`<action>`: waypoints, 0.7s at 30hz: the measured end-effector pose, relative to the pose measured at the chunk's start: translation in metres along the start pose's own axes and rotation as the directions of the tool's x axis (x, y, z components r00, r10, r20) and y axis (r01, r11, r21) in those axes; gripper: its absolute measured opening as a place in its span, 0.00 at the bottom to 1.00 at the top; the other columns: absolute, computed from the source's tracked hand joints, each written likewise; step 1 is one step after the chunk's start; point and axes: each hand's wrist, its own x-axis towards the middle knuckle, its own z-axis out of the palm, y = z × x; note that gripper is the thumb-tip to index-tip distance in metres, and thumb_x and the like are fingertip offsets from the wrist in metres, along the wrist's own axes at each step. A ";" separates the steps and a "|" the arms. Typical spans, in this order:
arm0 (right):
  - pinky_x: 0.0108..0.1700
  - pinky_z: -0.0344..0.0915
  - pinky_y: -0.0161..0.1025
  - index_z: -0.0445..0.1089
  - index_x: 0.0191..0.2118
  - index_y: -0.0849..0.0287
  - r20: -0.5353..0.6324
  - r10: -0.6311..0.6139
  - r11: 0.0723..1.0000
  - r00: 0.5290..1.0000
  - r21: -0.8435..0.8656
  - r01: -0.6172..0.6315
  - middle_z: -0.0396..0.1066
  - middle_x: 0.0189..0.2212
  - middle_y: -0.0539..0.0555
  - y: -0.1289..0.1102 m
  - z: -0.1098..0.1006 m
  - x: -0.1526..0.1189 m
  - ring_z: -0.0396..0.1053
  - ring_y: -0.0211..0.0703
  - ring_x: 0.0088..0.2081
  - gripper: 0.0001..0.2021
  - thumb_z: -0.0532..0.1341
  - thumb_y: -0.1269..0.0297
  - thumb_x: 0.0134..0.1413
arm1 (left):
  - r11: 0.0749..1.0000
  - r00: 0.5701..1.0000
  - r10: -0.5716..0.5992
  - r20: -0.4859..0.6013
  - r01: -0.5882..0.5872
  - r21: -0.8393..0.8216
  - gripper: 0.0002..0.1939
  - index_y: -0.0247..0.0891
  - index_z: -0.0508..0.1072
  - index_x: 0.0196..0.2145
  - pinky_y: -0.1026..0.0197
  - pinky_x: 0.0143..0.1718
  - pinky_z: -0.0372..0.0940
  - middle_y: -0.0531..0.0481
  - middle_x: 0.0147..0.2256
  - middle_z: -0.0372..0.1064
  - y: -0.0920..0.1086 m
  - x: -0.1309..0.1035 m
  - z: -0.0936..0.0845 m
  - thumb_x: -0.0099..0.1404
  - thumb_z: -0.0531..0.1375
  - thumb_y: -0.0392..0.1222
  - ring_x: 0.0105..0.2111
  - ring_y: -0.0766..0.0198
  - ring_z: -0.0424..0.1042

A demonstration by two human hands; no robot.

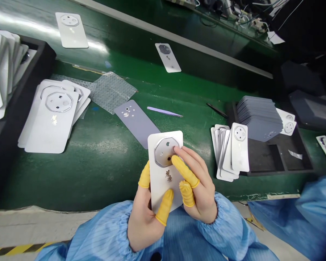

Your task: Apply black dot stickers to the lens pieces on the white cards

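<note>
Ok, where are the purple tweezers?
In the head view, the purple tweezers lie on the green table just above centre, above-right of the lone gray panel and beyond the white panel in the left hand.

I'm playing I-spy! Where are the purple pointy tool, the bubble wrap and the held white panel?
Purple pointy tool (163, 111): head view, middle of shaft.
Bubble wrap (111, 93): head view, middle of sheet.
Held white panel (159, 176): head view, face beside gold characters.

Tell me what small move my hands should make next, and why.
Perhaps press lightly on the octagonal plate with the right hand: its fingers lie at the plate's edge, while the left hand holds the white panel.
</note>
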 end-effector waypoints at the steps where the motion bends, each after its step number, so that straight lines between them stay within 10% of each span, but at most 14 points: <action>1: 0.57 0.64 0.64 0.56 0.63 0.67 0.008 -0.010 1.000 1.000 -0.007 0.010 0.58 0.61 0.67 0.000 -0.001 0.000 0.55 0.60 0.63 0.23 0.48 0.71 0.63 | 1.000 1.000 0.000 0.003 0.000 -0.005 0.38 0.51 0.54 0.63 0.46 0.57 0.65 0.46 0.61 0.61 0.000 0.000 0.000 0.60 0.64 0.34 0.58 0.47 0.64; 14: 0.53 0.66 0.65 0.63 0.55 0.73 0.115 -0.082 0.960 0.990 -0.257 0.109 0.59 0.58 0.75 -0.003 -0.003 0.003 0.55 0.67 0.62 0.20 0.51 0.74 0.58 | 0.985 0.996 0.092 -0.020 -0.088 0.148 0.37 0.46 0.53 0.64 0.47 0.57 0.65 0.42 0.63 0.57 -0.014 -0.001 -0.006 0.61 0.63 0.37 0.60 0.44 0.62; 21: 0.53 0.67 0.61 0.62 0.59 0.63 -0.036 -0.038 0.999 0.999 0.016 0.039 0.61 0.58 0.66 0.008 -0.002 0.006 0.61 0.58 0.59 0.21 0.49 0.70 0.61 | 0.995 0.997 0.079 0.028 -0.080 0.061 0.34 0.47 0.54 0.64 0.49 0.57 0.64 0.43 0.62 0.59 -0.012 0.000 -0.004 0.64 0.61 0.35 0.60 0.47 0.62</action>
